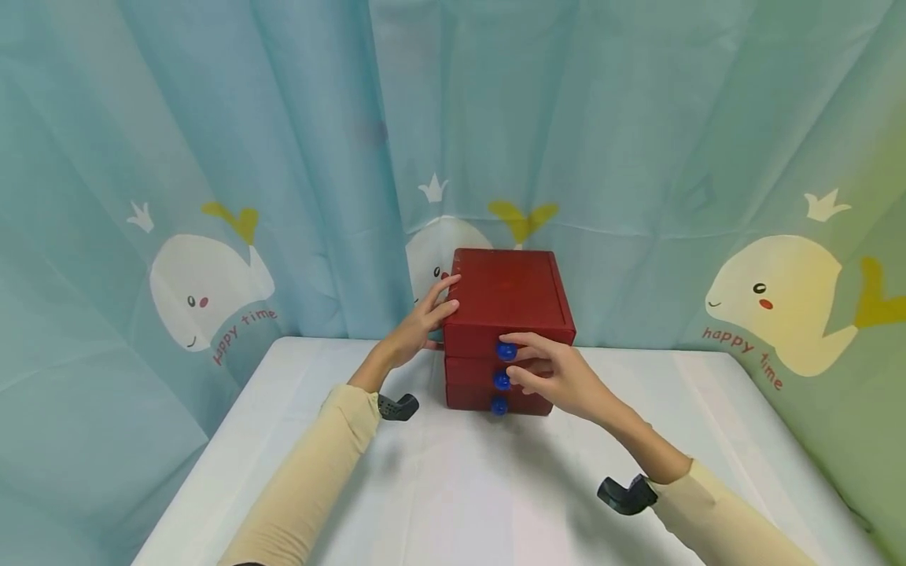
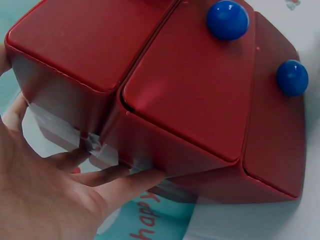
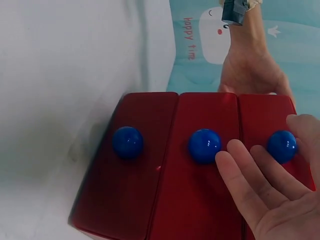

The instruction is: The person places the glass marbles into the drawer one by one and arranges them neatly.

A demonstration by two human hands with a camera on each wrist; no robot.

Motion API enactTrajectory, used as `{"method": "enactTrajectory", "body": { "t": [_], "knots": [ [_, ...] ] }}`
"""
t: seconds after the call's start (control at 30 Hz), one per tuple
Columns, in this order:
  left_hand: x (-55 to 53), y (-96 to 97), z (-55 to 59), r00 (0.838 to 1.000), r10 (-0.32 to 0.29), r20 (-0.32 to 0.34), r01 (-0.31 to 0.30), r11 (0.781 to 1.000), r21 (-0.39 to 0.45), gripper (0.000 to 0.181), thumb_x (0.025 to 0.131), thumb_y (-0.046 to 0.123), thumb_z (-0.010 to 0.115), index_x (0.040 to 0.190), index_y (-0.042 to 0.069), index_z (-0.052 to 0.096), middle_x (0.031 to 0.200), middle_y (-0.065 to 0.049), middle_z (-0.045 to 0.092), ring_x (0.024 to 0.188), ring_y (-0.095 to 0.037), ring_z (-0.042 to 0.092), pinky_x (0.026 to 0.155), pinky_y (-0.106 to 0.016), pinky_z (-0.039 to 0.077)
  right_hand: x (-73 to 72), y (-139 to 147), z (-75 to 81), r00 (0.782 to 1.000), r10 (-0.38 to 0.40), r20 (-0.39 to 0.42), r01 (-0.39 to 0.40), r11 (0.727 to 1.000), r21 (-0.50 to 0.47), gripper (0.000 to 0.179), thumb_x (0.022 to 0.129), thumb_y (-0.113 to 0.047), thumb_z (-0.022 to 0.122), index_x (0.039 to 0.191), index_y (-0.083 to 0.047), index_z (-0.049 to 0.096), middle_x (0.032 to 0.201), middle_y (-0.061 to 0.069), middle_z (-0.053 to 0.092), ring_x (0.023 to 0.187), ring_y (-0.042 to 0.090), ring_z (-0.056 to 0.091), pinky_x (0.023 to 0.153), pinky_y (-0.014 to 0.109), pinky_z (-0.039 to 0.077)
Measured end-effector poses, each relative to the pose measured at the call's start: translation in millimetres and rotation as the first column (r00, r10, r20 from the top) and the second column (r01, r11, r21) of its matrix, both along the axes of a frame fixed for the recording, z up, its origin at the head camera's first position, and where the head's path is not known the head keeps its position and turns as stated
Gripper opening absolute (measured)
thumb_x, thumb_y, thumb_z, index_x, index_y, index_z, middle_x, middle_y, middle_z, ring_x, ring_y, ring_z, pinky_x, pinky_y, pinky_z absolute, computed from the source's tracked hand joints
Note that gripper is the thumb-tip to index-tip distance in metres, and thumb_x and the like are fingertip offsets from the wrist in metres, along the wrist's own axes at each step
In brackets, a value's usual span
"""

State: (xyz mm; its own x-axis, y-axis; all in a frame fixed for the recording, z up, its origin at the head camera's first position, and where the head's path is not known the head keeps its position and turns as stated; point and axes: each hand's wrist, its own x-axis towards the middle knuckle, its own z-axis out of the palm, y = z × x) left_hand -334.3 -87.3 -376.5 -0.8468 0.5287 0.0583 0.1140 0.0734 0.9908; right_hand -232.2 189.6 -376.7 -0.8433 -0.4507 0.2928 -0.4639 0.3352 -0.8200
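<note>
A red three-drawer box [image 1: 506,287] stands on the white table, with one round blue knob on each drawer front. Fingers of my right hand [image 1: 569,377] lie above and below the top knob [image 3: 281,146], pinching it. Lower fingertips of that hand come close to the middle knob [image 3: 204,146]. The bottom knob [image 1: 499,406] is free of the hand. My left hand [image 1: 414,330] rests spread on the box's left side and upper edge. In the left wrist view, its extended fingers [image 2: 132,186] lie against the side wall, near strips of clear tape.
Behind the table [image 1: 425,487] hangs a blue-green curtain [image 1: 623,157] printed with whales. It also runs down both sides. Dark camera mounts sit on the left wrist [image 1: 399,407] and right wrist [image 1: 627,495].
</note>
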Motion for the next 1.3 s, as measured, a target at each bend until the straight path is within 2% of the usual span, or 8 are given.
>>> {"method": "enactTrajectory", "body": {
  "t": [0.1,0.3,0.47,0.7,0.9,1.3],
  "knots": [
    [-0.7,-1.2,-1.9,1.000,-0.004,-0.006,0.004,1.000,0.013,0.063,0.102,0.046,0.050,0.159,0.045,0.024,0.164,-0.009,0.026,0.146,-0.038,0.036,0.097,-0.070,0.048,-1.8,-2,-1.6,1.000,-0.014,-0.010,0.014,1.000,-0.013,0.047,0.094,-0.008,0.075,0.139,-0.008,0.061,0.110,0.017,0.072,0.090,0.034,0.076,0.071,0.033,0.063],
    [-1.7,-5.3,-2.0,1.000,-0.004,-0.011,0.004,1.000,-0.004,0.062,0.103,0.045,0.052,0.159,0.045,0.026,0.165,-0.007,0.026,0.146,-0.035,0.035,0.096,-0.067,0.050,-5.3,-6,-4.7,0.999,-0.036,-0.020,0.035,0.999,-0.042,0.044,0.092,-0.003,0.075,0.135,-0.006,0.064,0.104,0.017,0.074,0.087,0.034,0.076,0.069,0.033,0.063],
    [1.3,-9.6,8.9,1.000,0.010,0.000,-0.010,1.000,-0.007,0.061,0.103,0.037,0.056,0.159,0.040,0.032,0.161,-0.012,0.033,0.141,-0.038,0.042,0.090,-0.064,0.055,-7.3,-8,-4.8,0.998,-0.051,-0.027,0.050,0.998,-0.049,0.040,0.094,-0.006,0.074,0.132,-0.006,0.066,0.102,0.017,0.076,0.084,0.030,0.077,0.068,0.033,0.063],
    [2.3,-11.7,21.0,0.998,-0.002,0.063,0.002,1.000,0.004,0.064,0.101,0.029,0.062,0.159,0.036,0.036,0.159,-0.012,0.034,0.140,-0.038,0.043,0.087,-0.060,0.058,-8.4,-8,-5.3,0.997,-0.069,-0.036,0.067,0.996,-0.064,0.036,0.095,-0.007,0.073,0.130,-0.006,0.068,0.099,0.018,0.076,0.080,0.032,0.077,0.066,0.033,0.063],
    [2.5,-13.1,23.0,0.996,0.002,0.085,-0.002,1.000,0.003,0.064,0.101,0.027,0.064,0.158,0.037,0.038,0.158,-0.011,0.035,0.141,-0.037,0.043,0.087,-0.060,0.058,-7.2,-9,-5.3,0.997,-0.068,-0.021,0.066,0.995,-0.073,0.036,0.095,-0.006,0.073,0.131,-0.006,0.068,0.098,0.018,0.075,0.080,0.032,0.077,0.066,0.033,0.063],
    [1.5,-14.6,23.5,0.997,-0.008,0.079,0.009,1.000,-0.017,0.064,0.101,0.026,0.064,0.159,0.034,0.037,0.162,-0.012,0.030,0.143,-0.037,0.039,0.086,-0.059,0.058,-2.2,-7,-5.7,0.999,-0.048,-0.023,0.046,0.996,-0.074,0.035,0.097,-0.008,0.071,0.131,-0.006,0.068,0.099,0.018,0.076,0.080,0.030,0.077,0.066,0.034,0.063]
  ]
}}
